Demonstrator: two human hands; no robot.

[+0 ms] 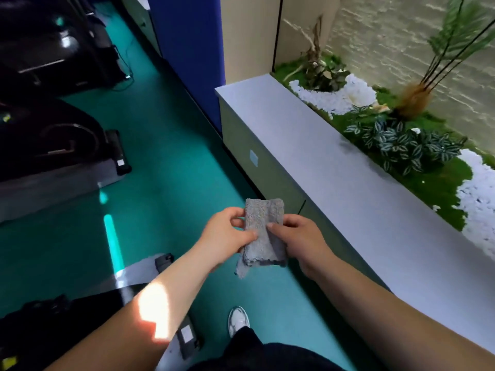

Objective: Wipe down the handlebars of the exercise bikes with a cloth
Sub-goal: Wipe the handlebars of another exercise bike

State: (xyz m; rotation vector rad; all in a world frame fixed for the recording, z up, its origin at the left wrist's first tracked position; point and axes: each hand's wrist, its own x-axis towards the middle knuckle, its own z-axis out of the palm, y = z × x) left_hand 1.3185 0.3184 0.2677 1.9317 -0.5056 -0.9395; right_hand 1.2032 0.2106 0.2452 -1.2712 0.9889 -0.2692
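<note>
Fingers (237, 222) of the left hand (225, 236) curl onto the left edge of a folded grey cloth (263, 231), with the thumb pressed on its front face; fingers of the right hand (297, 236) pinch the right edge, the thumb tip lying on the cloth just beside the left thumb. Both hands thus clamp the cloth between them, held upright in the air at the middle of the view, its upper edge standing above the fingertips and a loose lower corner hanging below the palms. Beneath the hands lies a teal floor (166, 162); a white shoe (238, 319) and a dark trouser leg (257, 352) show below the wrists. To the right of the right hand runs a grey ledge (334, 170), and beyond it a planter bed (417, 145) with green moss, white pebbles and striped-leaf plants. To the left of the left hand, well apart from it, stand the dark bases of exercise bikes (53, 140); another dark base lies under the left forearm. Handlebars of the bikes are outside the view. Beyond the fingertips, at a distance, rises a blue panel (187, 49).
</note>
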